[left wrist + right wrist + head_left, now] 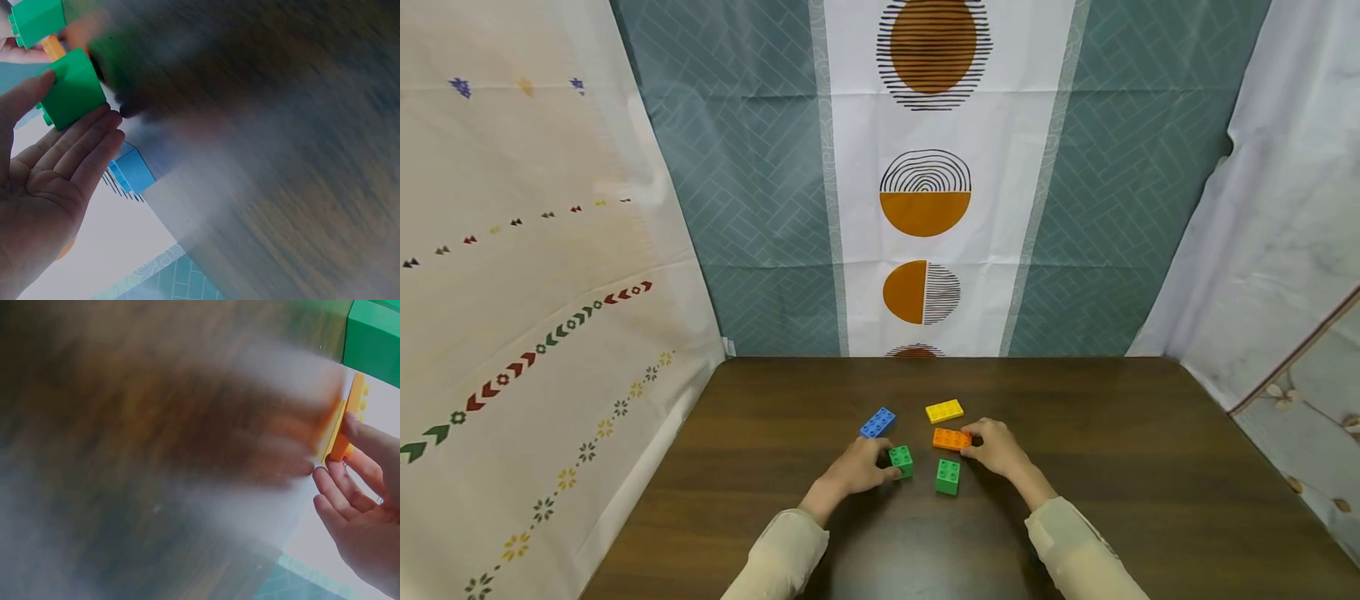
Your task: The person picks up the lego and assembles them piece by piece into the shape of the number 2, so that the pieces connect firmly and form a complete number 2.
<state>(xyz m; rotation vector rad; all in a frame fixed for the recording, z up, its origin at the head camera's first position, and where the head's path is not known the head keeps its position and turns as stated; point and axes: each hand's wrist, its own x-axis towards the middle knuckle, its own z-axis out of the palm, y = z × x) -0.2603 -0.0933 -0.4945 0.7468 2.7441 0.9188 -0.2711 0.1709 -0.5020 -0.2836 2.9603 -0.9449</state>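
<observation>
My left hand [856,467] holds a green toy building block [901,462] between thumb and fingers; the left wrist view shows the thumb against one side of this block [74,87] and fingertips at the opposite side. My right hand [997,448] pinches the right end of a flat orange brick [950,439], whose studs face up. In the right wrist view, thumb and finger meet on the orange brick [348,434]. A second green block [947,477] stands on the table just nearer than the orange brick, apart from both hands.
Beyond the left hand lies a blue brick [877,422], set at a slant. A yellow brick [944,412] rests behind the orange one. The dark wooden table [760,417] ends at a patterned curtain [760,183], with pale cloths hanging at both sides.
</observation>
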